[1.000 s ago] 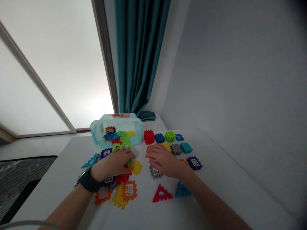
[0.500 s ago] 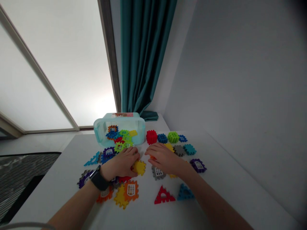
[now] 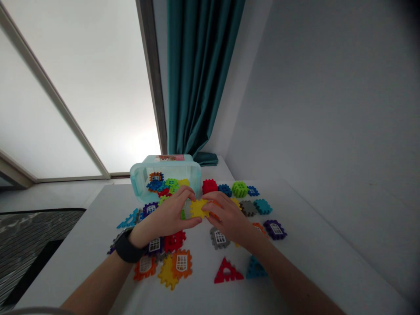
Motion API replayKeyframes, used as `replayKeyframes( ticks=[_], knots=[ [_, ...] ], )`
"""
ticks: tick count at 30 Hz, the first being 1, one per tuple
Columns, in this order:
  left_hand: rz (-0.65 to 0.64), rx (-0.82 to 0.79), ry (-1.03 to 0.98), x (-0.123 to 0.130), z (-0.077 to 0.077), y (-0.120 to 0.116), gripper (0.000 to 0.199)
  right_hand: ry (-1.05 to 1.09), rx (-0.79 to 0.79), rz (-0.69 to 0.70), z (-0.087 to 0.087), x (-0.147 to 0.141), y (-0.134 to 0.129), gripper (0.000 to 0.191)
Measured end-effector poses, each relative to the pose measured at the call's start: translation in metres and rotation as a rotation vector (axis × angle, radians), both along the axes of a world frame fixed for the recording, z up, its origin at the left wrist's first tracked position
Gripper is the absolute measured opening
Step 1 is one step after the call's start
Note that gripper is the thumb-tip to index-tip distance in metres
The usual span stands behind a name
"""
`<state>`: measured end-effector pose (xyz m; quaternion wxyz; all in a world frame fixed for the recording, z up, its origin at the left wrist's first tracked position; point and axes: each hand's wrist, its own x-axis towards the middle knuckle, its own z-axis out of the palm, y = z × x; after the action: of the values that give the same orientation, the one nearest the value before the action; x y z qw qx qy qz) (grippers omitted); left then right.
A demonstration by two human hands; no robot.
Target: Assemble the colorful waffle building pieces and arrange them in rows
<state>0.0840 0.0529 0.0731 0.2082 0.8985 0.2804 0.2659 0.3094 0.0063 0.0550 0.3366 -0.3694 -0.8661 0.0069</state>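
A yellow notched building tile (image 3: 198, 208) is held up between my two hands. My left hand (image 3: 172, 211) curves round it from the left, with the thumb below and the fingertips at its upper edge. My right hand (image 3: 228, 215) is closed over an orange notched tile (image 3: 215, 204) that is mostly hidden by the fingers. Its fingertips touch the right side of the yellow tile, and the two tiles meet there. Beneath my right hand a grey window tile (image 3: 219, 238) lies on the table.
Behind my hands a pale-blue tub (image 3: 139, 177) lies on its side, with several tiles in it. A red cube (image 3: 210, 187), a green block (image 3: 239, 189) and several tiles lie to its right. A red triangle (image 3: 228, 270) and an orange window tile (image 3: 182, 263) lie nearer on the white table (image 3: 203, 293).
My left hand has lifted the yellow tile and brought it up and right against the orange tile in my right hand. My right hand stays near its place, its fingers now touching the yellow tile.
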Motion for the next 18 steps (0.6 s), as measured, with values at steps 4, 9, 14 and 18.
replayKeyframes(
  ticks=[4,9,14,18],
  knots=[
    [-0.078,-0.107,0.06,-0.003,0.006,0.002,0.023,0.163,-0.072,-0.027,-0.008,-0.007,0.0,0.013],
    [-0.039,-0.041,0.172,-0.016,0.012,0.007,0.021,0.368,-0.381,-0.184,-0.011,-0.016,-0.003,0.025],
    [-0.004,0.094,0.243,-0.022,0.008,0.005,0.059,0.535,-0.556,-0.206,-0.009,-0.019,0.001,0.026],
    [0.013,0.21,0.278,-0.02,0.002,0.006,0.059,0.602,-0.62,-0.157,-0.011,-0.021,0.004,0.025]
  ],
)
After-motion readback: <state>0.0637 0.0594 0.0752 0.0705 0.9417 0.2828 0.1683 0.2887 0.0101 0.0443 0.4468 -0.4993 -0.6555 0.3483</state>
